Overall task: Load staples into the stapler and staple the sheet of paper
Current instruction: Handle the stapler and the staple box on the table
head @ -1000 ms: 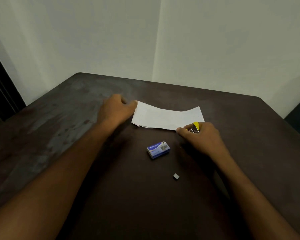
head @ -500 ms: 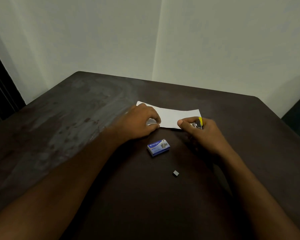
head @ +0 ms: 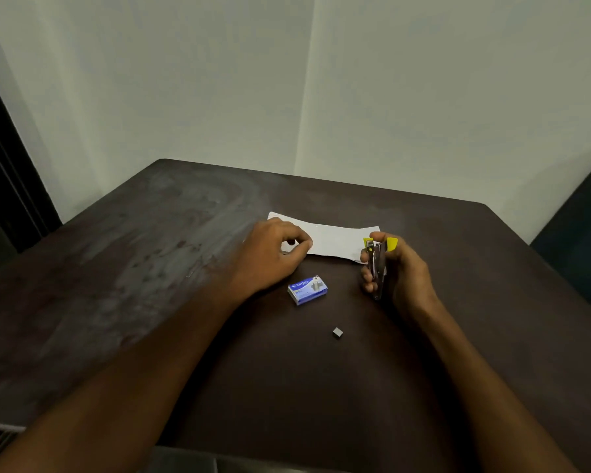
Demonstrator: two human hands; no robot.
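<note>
The right hand [head: 403,271] has its fingers clamped round the stapler [head: 377,264] — long axis upright, yellow end up. The paper [head: 335,242] lies just beyond it, to the left. The left hand [head: 273,254] curls its fingers at the paper's far end — whether pinching, I cannot tell. The staple box [head: 307,290] sits between the hands on the dark desk [head: 151,268], in a pale-walled corner.

Just a beat-up table in a bare corner

Dark brown table [head: 144,274], top pretty scuffed, with pale worn patches over on the left half. It's pushed up near where two plain off-white walls [head: 185,83] meet. Some kind of dark door frame [head: 4,186] runs down the left edge, and there's a dark rounded thing [head: 575,247], maybe a chair, just off the table's right side.
</note>
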